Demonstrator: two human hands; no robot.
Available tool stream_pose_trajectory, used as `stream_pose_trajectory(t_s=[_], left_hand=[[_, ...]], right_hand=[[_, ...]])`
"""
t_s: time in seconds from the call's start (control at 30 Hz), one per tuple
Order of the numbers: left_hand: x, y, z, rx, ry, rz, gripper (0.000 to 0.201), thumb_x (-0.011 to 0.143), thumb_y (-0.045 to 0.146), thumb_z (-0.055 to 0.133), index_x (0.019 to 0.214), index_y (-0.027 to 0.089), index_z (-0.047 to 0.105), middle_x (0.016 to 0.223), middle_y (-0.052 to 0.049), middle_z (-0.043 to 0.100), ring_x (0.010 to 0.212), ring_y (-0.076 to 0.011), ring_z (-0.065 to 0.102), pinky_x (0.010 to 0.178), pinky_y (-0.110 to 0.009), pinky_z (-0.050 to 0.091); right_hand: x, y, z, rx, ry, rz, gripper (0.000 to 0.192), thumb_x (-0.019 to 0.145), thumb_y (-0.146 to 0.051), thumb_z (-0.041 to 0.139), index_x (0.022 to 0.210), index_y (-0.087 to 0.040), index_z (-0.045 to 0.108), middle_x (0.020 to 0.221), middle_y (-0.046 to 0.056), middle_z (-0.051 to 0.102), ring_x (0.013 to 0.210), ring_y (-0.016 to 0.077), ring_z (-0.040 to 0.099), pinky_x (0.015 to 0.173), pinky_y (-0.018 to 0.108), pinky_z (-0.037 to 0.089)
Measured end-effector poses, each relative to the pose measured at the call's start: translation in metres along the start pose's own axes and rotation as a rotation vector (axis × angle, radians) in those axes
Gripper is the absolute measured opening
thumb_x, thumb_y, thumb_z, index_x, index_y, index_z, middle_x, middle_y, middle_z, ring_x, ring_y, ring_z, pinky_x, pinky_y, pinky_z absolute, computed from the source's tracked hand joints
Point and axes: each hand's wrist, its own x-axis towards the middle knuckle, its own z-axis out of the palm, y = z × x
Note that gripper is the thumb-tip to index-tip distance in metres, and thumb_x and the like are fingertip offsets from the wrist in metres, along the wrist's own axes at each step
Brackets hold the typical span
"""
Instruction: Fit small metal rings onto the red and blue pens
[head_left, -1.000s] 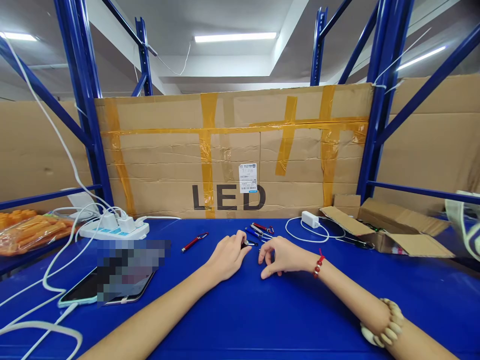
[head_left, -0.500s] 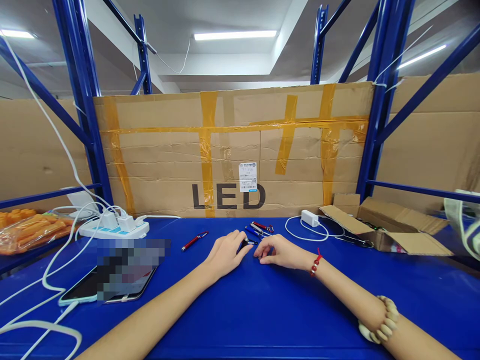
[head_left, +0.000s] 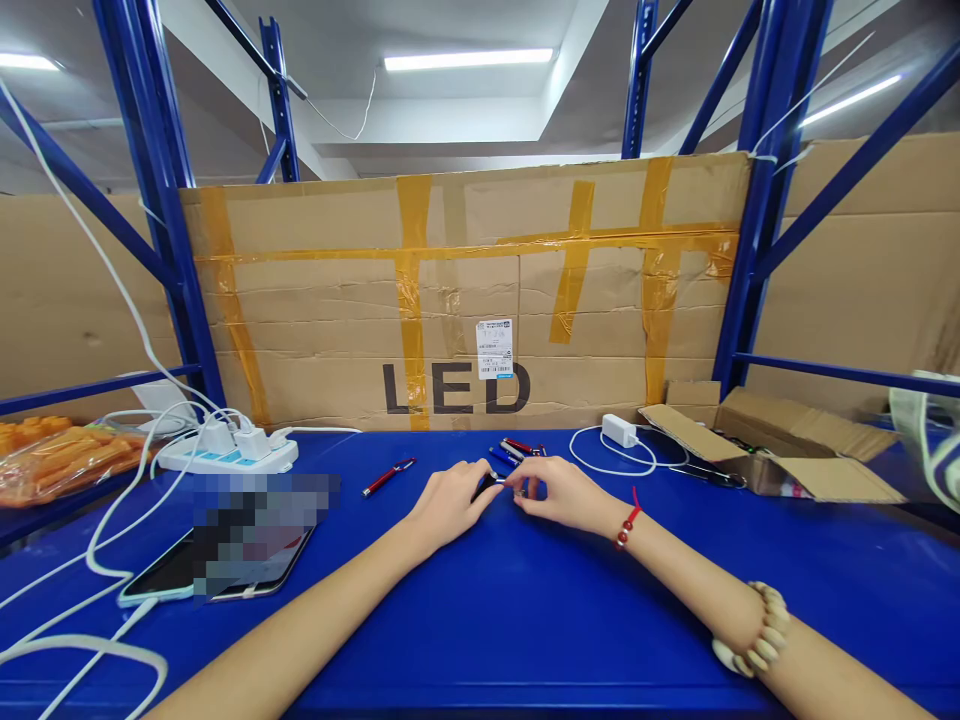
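While both hands meet over the blue bench (head_left: 525, 620), just in front of the cardboard sheet marked LED (head_left: 457, 300), the left hand (head_left: 450, 500) and the right hand (head_left: 559, 493) pinch a small dark pen-like piece (head_left: 495, 484) between their fingertips, each closed on one end of it, so the piece hangs just above the bench surface with little of it showing. Because the grip is fingertip-only and the part is short, a slip looks like the likeliest fault: if either hand eases off or twists too hard, the piece could drop and roll on the smooth bench, perhaps towards the cluster of red and blue pens (head_left: 517, 450) lying between the hands and the LED sheet, where it would be hard to tell apart. A pull along its length could also part it suddenly, and a small inner bit might spring loose; whether it has such a bit I cannot tell. Left of the hands, nearer the LED sheet, lies a single red pen (head_left: 388, 478), clear of the work. A sweeping right forearm could snag the white charger cable (head_left: 611, 462) coiled at the foot of the LED sheet, beside the open carton (head_left: 772, 450).
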Motion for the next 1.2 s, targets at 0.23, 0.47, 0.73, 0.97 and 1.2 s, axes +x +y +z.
stream_pose_trajectory(t_s=[0.23,0.47,0.73,0.97,1.2], left_hand=[[0.0,-0.001,0.001,-0.052,-0.019,0.079,0.021,0.087,0.037,0.032,0.084,0.019,0.043,0.075,0.0,0.054,0.067,-0.0144,0.051,0.054,-0.022,0.035],[-0.001,-0.002,0.002,-0.126,-0.051,0.165,0.017,0.086,0.031,0.034,0.097,0.02,0.042,0.083,-0.002,0.055,0.074,-0.0153,0.053,0.061,-0.024,0.039],[-0.001,-0.003,0.002,-0.131,-0.051,0.147,0.019,0.087,0.035,0.031,0.087,0.019,0.042,0.083,-0.001,0.055,0.074,-0.0145,0.053,0.058,-0.023,0.037],[-0.004,-0.003,0.002,-0.159,-0.051,0.102,0.021,0.087,0.039,0.033,0.086,0.02,0.042,0.078,0.0,0.054,0.073,-0.0145,0.054,0.058,-0.022,0.036],[-0.006,-0.005,0.003,-0.17,-0.016,0.093,0.02,0.086,0.038,0.034,0.085,0.019,0.042,0.077,0.0,0.056,0.072,-0.0155,0.055,0.055,-0.022,0.036]], right_hand=[[0.003,-0.011,-0.004,0.042,0.229,-0.039,0.024,0.069,-0.021,0.052,0.093,-0.02,0.058,0.079,0.001,0.06,0.057,0.0076,0.053,0.058,0.02,0.043],[0.002,-0.023,-0.001,0.092,0.229,-0.058,0.019,0.073,-0.026,0.051,0.089,-0.02,0.06,0.078,0.001,0.062,0.055,0.0074,0.053,0.053,0.019,0.042],[0.002,-0.02,0.0,0.123,0.24,-0.112,0.017,0.076,-0.032,0.053,0.082,-0.021,0.066,0.081,0.002,0.065,0.075,0.013,0.058,0.065,0.023,0.046],[0.003,-0.021,0.007,0.166,0.256,-0.082,0.02,0.076,-0.035,0.051,0.083,-0.023,0.067,0.087,0.004,0.063,0.065,0.0136,0.059,0.056,0.024,0.05],[0.003,-0.022,0.014,0.296,0.248,0.015,0.022,0.074,-0.037,0.054,0.082,-0.023,0.067,0.087,0.005,0.062,0.046,0.0096,0.052,0.042,0.024,0.049]])
